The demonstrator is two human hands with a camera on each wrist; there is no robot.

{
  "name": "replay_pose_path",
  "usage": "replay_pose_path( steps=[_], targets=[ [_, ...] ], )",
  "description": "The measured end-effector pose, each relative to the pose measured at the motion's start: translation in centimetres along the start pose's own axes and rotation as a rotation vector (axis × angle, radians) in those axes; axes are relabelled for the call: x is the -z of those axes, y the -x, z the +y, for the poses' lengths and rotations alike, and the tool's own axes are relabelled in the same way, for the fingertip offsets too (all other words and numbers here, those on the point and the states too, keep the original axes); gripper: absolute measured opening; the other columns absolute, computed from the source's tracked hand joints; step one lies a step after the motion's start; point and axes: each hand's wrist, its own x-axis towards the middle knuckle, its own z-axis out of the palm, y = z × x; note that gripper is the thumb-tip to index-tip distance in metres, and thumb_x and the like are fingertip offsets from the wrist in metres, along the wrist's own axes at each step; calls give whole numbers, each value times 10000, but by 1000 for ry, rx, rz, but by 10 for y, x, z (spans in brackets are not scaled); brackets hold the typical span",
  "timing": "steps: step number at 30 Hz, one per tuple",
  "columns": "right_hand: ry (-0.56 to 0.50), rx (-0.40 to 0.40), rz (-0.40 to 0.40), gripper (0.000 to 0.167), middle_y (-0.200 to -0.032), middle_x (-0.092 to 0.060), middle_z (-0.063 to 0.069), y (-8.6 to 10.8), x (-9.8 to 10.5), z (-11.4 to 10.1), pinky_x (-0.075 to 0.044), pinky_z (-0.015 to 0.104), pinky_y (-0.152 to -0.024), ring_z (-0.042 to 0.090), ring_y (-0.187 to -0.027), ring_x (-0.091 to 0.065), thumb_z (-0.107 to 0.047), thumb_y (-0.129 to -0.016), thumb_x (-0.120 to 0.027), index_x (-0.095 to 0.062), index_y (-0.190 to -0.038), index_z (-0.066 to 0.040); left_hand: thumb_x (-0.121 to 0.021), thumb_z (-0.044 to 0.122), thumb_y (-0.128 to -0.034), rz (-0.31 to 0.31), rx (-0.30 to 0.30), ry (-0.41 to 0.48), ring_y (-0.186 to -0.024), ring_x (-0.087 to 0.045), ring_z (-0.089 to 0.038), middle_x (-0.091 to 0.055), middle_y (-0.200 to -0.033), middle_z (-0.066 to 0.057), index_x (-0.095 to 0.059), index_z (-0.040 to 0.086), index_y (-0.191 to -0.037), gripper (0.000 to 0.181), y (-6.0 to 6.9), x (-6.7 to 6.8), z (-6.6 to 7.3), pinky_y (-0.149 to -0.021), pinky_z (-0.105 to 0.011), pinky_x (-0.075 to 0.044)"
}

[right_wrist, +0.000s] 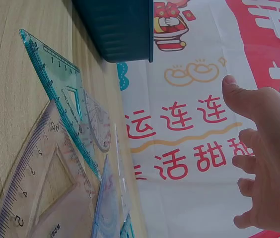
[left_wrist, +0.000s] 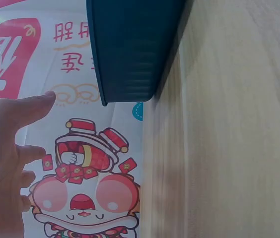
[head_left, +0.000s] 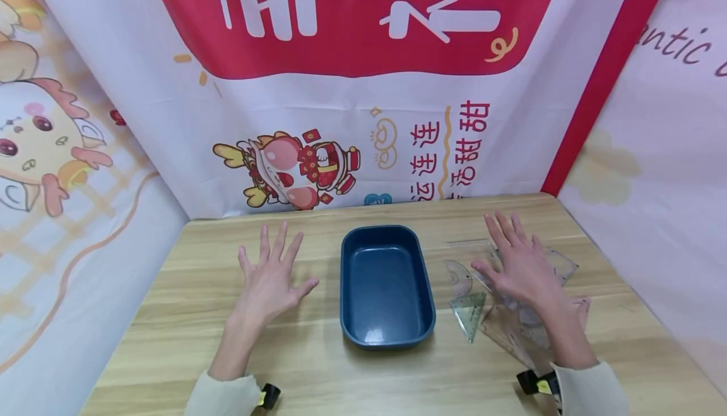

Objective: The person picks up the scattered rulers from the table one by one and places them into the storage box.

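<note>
A dark blue rectangular tray (head_left: pixel 388 337) stands in the middle of the table. My left hand (head_left: pixel 271 283) is to its left, fingers spread and holding nothing; the left wrist view shows this hand (left_wrist: pixel 6 158) apart from the tray (left_wrist: pixel 130 54). My right hand (head_left: pixel 522 271) is spread above several clear plastic rulers and set squares right of the tray. A green set square (head_left: pixel 469 314) and a clear protractor (head_left: pixel 457 279) lie between tray and hand. In the right wrist view, a larger clear set square (right_wrist: pixel 45 183) lies near the green one (right_wrist: pixel 60 94), and the right hand (right_wrist: pixel 274 158) holds nothing.
The wood-grain table (head_left: pixel 307 372) backs onto a hanging cloth (head_left: pixel 352 100) with red and white print. Printed cloths also hang at the left (head_left: pixel 68 170) and right (head_left: pixel 653 201). Under my right forearm lie more clear drawing pieces (head_left: pixel 505 334).
</note>
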Motion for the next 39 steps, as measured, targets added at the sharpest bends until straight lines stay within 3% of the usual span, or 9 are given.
replay_pose_path(
  steps=[5,11,15,19,27,34,39],
  targets=[
    [7,11,-15,995,-1684,-51,170,1,2,-4,-103,771,-1130,428,-1545,20,-708,-914,-464,-12,-1618,-170,-601,711,-843,-6,-6,3,-1540,94,-436,-42,-1696,-116,-223,223,-1603,979,2,4,2,-1087,-825,39],
    [29,71,-48,998,-1667,-153,190,-5,4,-6,-178,747,-1132,438,-1534,-104,-707,-909,-487,-75,-1617,-136,-560,737,-852,-38,-57,-28,-1550,50,-417,-48,-1699,-90,-196,244,-1608,973,-1,9,7,-1104,-813,7],
    [17,134,-96,981,-1644,-221,213,-12,2,-7,-286,690,-1129,457,-1504,-207,-629,-914,-575,-120,-1612,-111,-562,715,-866,-79,-130,-53,-1557,-1,-395,-64,-1700,-72,-176,236,-1612,967,-1,9,10,-1116,-802,-35],
    [-43,152,-161,956,-1605,-272,271,-19,-3,-9,-395,646,-1076,492,-1425,-355,-503,-902,-681,-181,-1600,-82,-540,688,-900,-101,-239,-84,-1565,-57,-352,-75,-1699,-52,-145,194,-1615,955,1,7,13,-1161,-748,-86],
    [-55,153,-284,885,-1537,-402,271,-32,-21,-10,-437,599,-1061,466,-1355,-466,-377,-868,-770,-328,-1540,-9,-501,641,-949,-182,-431,-75,-1566,-114,-280,-132,-1689,-66,-168,108,-1602,906,5,-3,27,-1212,-662,-125],
    [23,166,-301,814,-1399,-541,287,-46,-37,-13,-471,577,-1029,439,-1261,-554,-432,-833,-791,-496,-1424,43,-446,649,-969,-239,-525,-109,-1560,-147,-288,-149,-1686,-81,-194,105,-1599,870,7,-10,35,-1226,-615,-168],
    [34,160,-353,633,-1111,-670,149,-54,-46,-15,-556,452,-833,270,-957,-647,-440,-803,-813,-650,-1239,-12,-427,647,-977,-289,-554,-98,-1562,-148,-277,-147,-1686,-73,-215,100,-1595,852,10,-15,38,-1233,-589,-184]
  ],
)
